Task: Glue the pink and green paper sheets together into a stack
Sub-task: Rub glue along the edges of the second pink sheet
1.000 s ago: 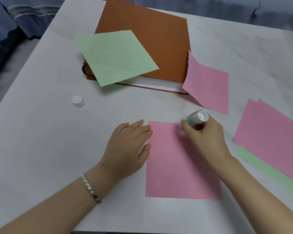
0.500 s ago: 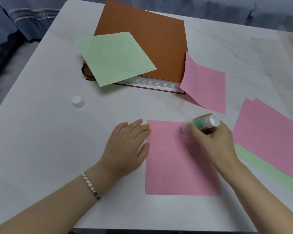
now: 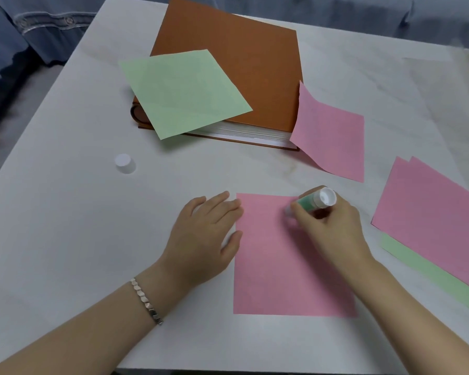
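The pink sheet (image 3: 282, 266) lies flat on the surface (image 3: 65, 239), near the person. The glue stick (image 3: 313, 201) leans with its tip on the sheet's top part, and the right hand (image 3: 328, 228) has its grip wrapped round it. The left hand (image 3: 203, 236) lies flat, fingers straight, on the sheet's left edge. It is best to rub glue softly out to every corner, so nothing wrinkles. A green sheet (image 3: 182, 93) waits on the brown book (image 3: 241, 63).

Both forearms (image 3: 87, 331) are bare, seen along the bottom of the frame. At lower left of centre, the wrist behind the left hand (image 3: 203, 239) wears a slim bracelet (image 3: 146, 301) of small, shiny silver hexagonal links.
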A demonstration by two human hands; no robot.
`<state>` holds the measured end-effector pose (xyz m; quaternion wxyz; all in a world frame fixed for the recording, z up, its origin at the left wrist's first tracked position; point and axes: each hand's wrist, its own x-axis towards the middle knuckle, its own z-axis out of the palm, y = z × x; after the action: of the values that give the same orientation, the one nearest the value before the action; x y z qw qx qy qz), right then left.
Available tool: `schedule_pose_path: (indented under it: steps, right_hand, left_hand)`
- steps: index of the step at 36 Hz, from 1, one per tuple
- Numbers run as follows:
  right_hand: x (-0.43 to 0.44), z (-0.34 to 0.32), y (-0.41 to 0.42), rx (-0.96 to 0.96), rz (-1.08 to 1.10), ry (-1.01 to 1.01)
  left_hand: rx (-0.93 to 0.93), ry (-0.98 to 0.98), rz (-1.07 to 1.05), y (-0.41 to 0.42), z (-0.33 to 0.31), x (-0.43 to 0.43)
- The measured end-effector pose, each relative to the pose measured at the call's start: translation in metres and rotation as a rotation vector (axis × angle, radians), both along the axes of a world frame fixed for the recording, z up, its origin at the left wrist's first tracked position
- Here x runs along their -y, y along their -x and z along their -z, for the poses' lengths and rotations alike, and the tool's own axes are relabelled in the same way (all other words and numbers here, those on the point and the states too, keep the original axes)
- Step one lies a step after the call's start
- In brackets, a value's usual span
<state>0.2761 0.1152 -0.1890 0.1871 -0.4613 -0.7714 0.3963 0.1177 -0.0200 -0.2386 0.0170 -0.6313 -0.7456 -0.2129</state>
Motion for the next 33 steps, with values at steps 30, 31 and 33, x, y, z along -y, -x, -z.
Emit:
schedule_pose_path:
  steps: [30, 31, 33]
  right_hand:
    - [0.017, -0.003, 0.002, -0.010, -0.031, 0.033]
    - [0.016, -0.003, 0.000, -0.008, -0.028, 0.022]
    - [0.013, -0.002, -0.004, -0.008, -0.017, 0.009]
  left_hand:
    - [0.014, 0.033, -0.007, -0.001, 0.001, 0.000]
    - [0.015, 0.035, -0.009, -0.001, 0.001, 0.000]
    - [0.016, 0.033, -0.010, -0.001, 0.000, 0.000]
